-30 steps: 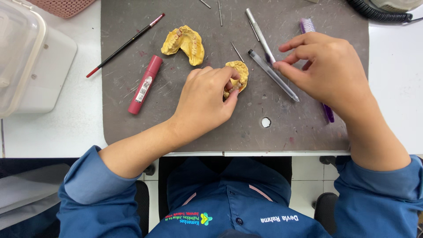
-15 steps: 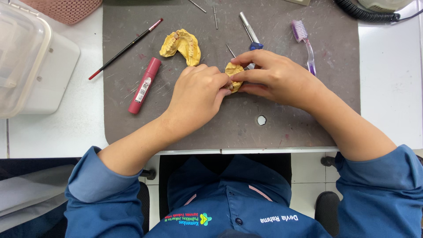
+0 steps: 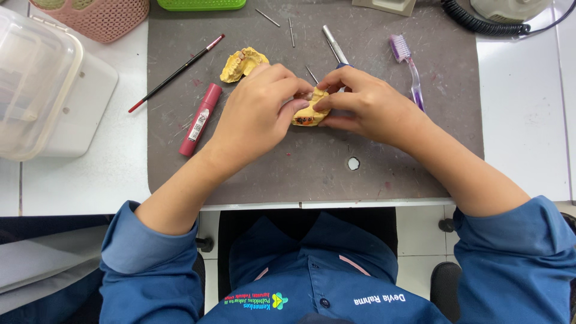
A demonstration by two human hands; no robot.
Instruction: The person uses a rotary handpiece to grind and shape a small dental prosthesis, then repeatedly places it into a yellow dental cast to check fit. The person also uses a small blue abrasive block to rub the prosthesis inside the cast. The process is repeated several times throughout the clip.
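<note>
Both hands meet over the middle of the grey mat [image 3: 270,174] on the white surface [image 3: 522,120]. The left hand [image 3: 255,117] and the right hand [image 3: 369,108] each close their grip on a yellow dental cast [image 3: 309,114], pinching it from opposite sides, fingertips pressed to its edges. A second yellow dental cast [image 3: 240,65] lies just beyond the left hand. A red tube [image 3: 201,119] and a thin brush [image 3: 175,73] lie to the left, a purple toothbrush [image 3: 408,66] to the right, and a metal tool [image 3: 334,43] above the right hand.
</note>
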